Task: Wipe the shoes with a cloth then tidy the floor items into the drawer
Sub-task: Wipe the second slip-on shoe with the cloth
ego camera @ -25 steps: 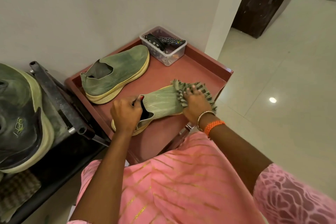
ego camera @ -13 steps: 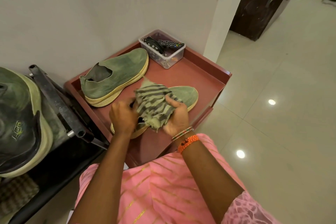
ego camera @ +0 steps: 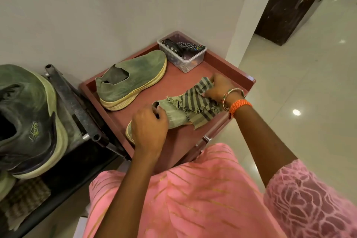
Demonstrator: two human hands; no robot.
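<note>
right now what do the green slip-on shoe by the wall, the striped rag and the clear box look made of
Green slip-on shoe by the wall: seemingly knit fabric, matte, fine ribbed weave; pale yellow sole looks like foam or rubber.
Striped rag: thin woven cloth, frayed threads at its edges.
Clear box: probably plastic, see-through glossy walls showing the contents.

Two faded green shoes (ego camera: pixel 133 79) with pale yellow soles sit on a reddish-brown bench (ego camera: pixel 181 83). A green cloth (ego camera: pixel 195 105) with dark grey stripes. Pink garment (ego camera: pixel 193 199) with thin gold lines. Orange wrist thread (ego camera: pixel 240 105). Cream floor tiles (ego camera: pixel 299 83).
</note>
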